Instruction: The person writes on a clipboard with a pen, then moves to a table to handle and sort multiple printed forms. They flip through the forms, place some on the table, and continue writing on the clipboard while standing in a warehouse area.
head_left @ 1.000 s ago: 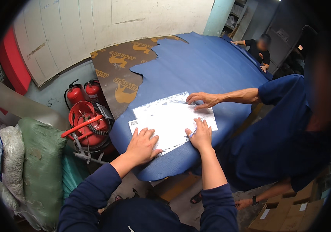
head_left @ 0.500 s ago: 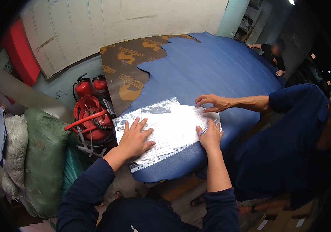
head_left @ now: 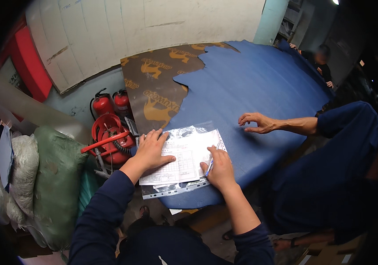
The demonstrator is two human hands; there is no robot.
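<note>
Left hand (head_left: 153, 150) spread flat on the form (head_left: 184, 161); right hand (head_left: 219, 168) pinches a half-hidden pen (head_left: 209, 167); coworker's hand (head_left: 256, 122) near, at the table (head_left: 251, 84) edge

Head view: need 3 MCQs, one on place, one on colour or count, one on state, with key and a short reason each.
1. Where does the left hand rest?
A. on the printed form
B. on a fire extinguisher
C. on the green sack

2. How many red fire extinguishers stand by the wall?
A. one
B. two
C. four

3. What is the right hand doing?
A. hanging free
B. holding a pen on the paper
C. gripping the blue sheet's edge

Key: 1 A, its palm lies flat on the sheet's left part. 2 B, two red cylinders stand side by side behind the red hose reel. 3 B, the fingers are closed round a blue pen whose tip meets the form.
</note>
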